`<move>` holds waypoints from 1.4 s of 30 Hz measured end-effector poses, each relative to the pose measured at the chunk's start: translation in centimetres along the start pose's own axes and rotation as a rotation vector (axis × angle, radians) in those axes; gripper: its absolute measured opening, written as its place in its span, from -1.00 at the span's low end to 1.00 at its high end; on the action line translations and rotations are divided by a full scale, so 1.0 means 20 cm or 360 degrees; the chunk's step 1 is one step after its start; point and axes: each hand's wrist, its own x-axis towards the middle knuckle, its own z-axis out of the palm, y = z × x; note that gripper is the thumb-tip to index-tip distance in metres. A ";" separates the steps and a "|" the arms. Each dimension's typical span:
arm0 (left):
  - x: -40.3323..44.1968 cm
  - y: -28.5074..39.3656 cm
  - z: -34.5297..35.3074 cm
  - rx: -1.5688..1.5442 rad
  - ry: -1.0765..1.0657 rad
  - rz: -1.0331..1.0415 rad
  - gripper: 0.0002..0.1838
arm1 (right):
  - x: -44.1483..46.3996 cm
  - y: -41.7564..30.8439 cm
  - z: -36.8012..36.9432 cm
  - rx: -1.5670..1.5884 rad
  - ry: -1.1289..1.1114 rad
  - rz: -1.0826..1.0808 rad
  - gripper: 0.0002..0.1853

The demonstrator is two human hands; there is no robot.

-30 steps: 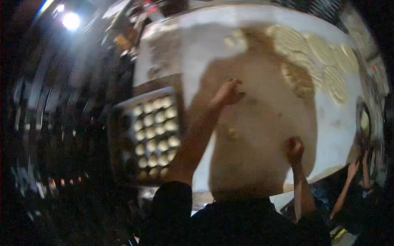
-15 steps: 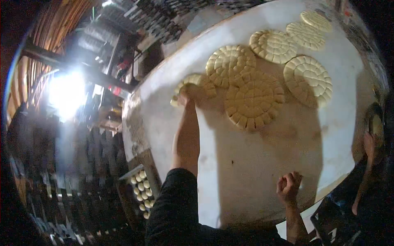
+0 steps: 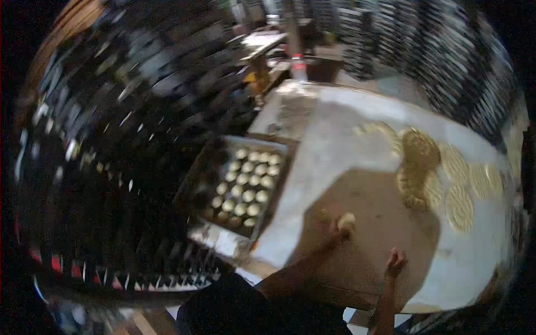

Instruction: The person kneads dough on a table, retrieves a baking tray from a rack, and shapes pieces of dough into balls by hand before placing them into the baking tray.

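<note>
My left hand is over the shaded near part of the table, its fingers closed around a small pale lump of dough. Motion blur hides its finer shape. To its right, my right hand is held low above the tabletop with curled fingers; whatever may be inside them is hidden. Farther off lie several flat dough rounds scored into segments, among them a shaded round and a lit round. Neither hand touches these rounds.
A tray with rows of dough balls stands at the left edge of the white table. A bottle with a red label is beyond the far corner. Dark stacked racks line the back.
The view has swung left, bringing the whole tray into sight. My left hand has come back from the leftmost dough round to the near table with a dough lump. My right hand stays curled.
</note>
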 end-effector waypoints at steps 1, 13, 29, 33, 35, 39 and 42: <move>-0.16 0.01 -0.03 -0.0014 -0.0004 -0.0028 -0.59 | -0.11 0.12 0.15 0.0284 -0.0081 -0.0462 -0.58; -0.67 0.07 -0.65 0.0054 0.0630 0.0109 -0.59 | -0.48 -1.02 0.52 0.0791 -0.0431 0.0896 -0.66; -0.50 0.11 -0.71 0.1348 -0.0433 0.0126 -0.60 | -0.40 -0.26 -0.49 -0.0819 -0.1105 -0.0698 -0.60; -0.21 0.09 -0.44 0.1612 0.0131 0.0555 -0.52 | -0.05 -0.20 -0.14 -0.0744 -0.0706 -0.0484 -0.52; -0.18 0.20 -0.20 0.1446 -0.0031 0.0367 -0.56 | -0.02 -0.37 0.04 -0.0534 -0.0794 -0.0317 -0.58; -0.45 0.05 0.12 0.1393 -0.0371 0.0359 -0.64 | -0.40 -0.44 0.01 -0.0376 -0.1086 -0.0566 -0.70; -0.66 -0.01 -0.13 0.1454 -0.0418 0.0346 -0.70 | -0.33 -0.29 -0.21 -0.0488 -0.1330 -0.0644 -0.73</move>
